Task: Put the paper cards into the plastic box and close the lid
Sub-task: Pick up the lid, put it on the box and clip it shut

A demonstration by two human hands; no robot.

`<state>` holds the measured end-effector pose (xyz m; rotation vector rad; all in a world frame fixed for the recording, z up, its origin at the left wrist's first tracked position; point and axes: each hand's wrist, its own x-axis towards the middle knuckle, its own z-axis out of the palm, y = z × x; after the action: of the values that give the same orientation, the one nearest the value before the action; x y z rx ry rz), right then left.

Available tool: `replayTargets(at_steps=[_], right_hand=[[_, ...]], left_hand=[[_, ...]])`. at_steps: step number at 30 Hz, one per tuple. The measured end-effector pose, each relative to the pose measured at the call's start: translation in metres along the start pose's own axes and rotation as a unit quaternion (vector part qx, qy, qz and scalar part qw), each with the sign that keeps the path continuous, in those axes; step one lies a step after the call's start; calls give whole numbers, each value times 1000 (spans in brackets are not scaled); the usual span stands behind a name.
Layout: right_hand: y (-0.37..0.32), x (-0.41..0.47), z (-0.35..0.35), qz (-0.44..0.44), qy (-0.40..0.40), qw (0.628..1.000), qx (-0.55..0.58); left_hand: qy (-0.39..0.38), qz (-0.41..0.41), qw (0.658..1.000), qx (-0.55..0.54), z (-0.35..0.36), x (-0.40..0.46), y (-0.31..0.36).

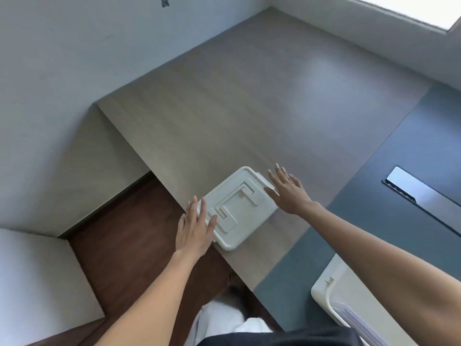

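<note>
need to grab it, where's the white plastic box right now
In the head view, the white plastic box sits lid-on at the wooden table's near edge, between both hands.

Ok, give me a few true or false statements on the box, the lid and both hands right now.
1. The lid sits on the white rectangular plastic box. True.
2. The left hand grips a paper card. False: it lies open and flat at the box's near-left end, holding nothing.
3. The right hand is open at the box's far-right end. True.
4. The box stands on the dark wooden floor. False: it rests on the light wood-grain tabletop, near its edge.
</note>
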<state>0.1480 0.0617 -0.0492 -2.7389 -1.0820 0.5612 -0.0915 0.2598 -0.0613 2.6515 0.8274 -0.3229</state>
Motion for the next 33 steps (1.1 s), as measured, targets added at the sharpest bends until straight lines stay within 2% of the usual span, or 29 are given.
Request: replayTargets(at_steps=[9,16,20,26,29,33], right_hand=[[-15,6,31,49,-85,990,105],[-22,10,32,88,-58,979,174],[-33,7,30,128,-36,961,241],[-28,7,24,191,-29,909,370],[-16,1,23,212,-16,884,416],[4,-14,17,234,21,856,460]], left_hand=[[-58,-80,991,-93,28,-29,12],[-29,-158,961,-227,25,-25,29],[57,-218,926,-303,16,-15,41],[96,-336,829,-436,-2,-2,44],[133,-316,810,-476,-8,-3,47],[140,-306,791,-511,-23,0,61]])
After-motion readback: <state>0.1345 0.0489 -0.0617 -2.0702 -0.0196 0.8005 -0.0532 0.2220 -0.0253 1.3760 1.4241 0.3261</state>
